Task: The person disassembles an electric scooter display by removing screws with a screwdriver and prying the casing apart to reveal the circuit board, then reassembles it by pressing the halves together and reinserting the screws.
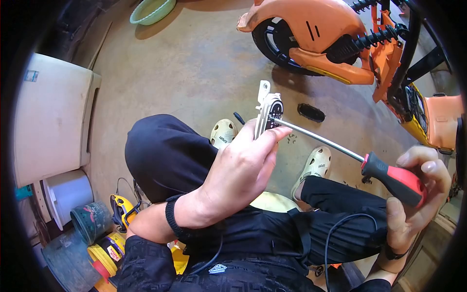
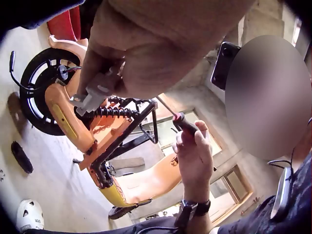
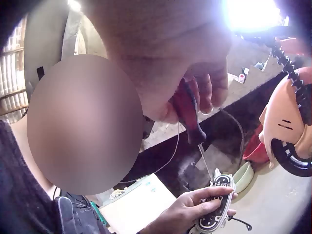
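My left hand (image 1: 243, 163) pinches a small oval part (image 1: 275, 112) between thumb and fingers. It has a white casing with a bracket tab and a dark face with small pale details. A screwdriver (image 1: 331, 141) with a red and black handle and a long metal shaft slants across to it, its tip at the dark face. Around the handle are the thumb and fingers of my right hand (image 1: 423, 190). The right wrist view shows the dark face of the oval part (image 3: 214, 214) below the screwdriver's shaft (image 3: 205, 163).
An orange two-wheeler (image 1: 316, 34) stands at the upper right. A black oval piece (image 1: 311, 112) and small bits lie on the floor between it and my shoes. To the left are a white cabinet (image 1: 53, 117), buckets (image 1: 91, 221) and a yellow power tool (image 1: 120, 210). A green basin (image 1: 152, 10) sits farther off.
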Available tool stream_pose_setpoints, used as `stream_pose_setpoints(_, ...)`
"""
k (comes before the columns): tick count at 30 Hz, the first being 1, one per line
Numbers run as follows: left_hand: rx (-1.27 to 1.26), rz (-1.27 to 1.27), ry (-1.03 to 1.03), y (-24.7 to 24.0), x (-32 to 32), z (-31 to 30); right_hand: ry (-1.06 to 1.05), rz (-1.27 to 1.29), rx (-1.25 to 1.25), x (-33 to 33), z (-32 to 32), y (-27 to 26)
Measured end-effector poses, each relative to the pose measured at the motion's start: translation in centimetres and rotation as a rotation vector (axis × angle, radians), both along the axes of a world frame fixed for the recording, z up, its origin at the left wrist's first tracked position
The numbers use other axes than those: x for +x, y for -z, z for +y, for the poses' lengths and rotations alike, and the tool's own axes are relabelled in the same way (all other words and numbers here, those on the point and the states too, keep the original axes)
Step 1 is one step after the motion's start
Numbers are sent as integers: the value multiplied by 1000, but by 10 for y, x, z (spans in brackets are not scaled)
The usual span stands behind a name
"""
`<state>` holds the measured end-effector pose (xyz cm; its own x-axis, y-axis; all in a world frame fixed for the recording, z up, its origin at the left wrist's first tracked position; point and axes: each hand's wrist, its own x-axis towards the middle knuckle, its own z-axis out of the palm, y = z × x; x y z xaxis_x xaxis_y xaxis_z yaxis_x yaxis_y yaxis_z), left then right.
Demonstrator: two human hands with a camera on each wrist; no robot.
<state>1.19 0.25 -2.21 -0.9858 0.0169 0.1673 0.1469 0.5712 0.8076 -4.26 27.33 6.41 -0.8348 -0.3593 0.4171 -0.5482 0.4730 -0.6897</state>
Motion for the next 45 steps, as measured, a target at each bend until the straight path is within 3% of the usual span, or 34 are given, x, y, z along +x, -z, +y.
stream_pose_setpoints(4,-17,20,12,-1,1,2,163,-35,81,8,11,-3)
stream_pose_setpoints(7,-9,26,17,-2,0,4,135,-174,76,7,16,-8)
stream_pose_setpoints(11,-23,14,4,-1,1,1,100,25,16,2,-12,-1)
stream_pose_setpoints(12,-24,15,6,0,1,1,-27,49,49,-2,-1,-2)
stream_pose_setpoints(15,-14,23,6,-1,1,3,-87,175,138,-4,16,1)
stream_pose_setpoints(17,-6,26,16,-4,1,4,123,46,16,5,19,5)
stream_pose_setpoints(19,-5,34,14,-3,0,4,166,-38,24,5,20,-3)
stream_pose_setpoints(23,1,-2,-6,-1,1,0,105,-104,-26,3,-10,-3)
stream_pose_setpoints(26,-16,17,0,-1,0,0,-31,57,21,-3,8,4)
stream_pose_setpoints(29,-14,31,11,0,1,2,67,-40,-40,4,17,6)
stream_pose_setpoints(30,-14,33,12,-1,1,3,221,-21,-43,6,11,6)
stream_pose_setpoints(33,-17,30,14,-2,0,3,179,-153,-38,7,15,-1)
stream_pose_setpoints(37,-15,5,-4,-1,0,0,97,11,-70,1,-12,6)
stream_pose_setpoints(41,-12,15,10,0,0,1,40,-9,-10,5,15,6)
stream_pose_setpoints(45,-13,35,14,-1,0,4,180,-73,-18,4,17,3)
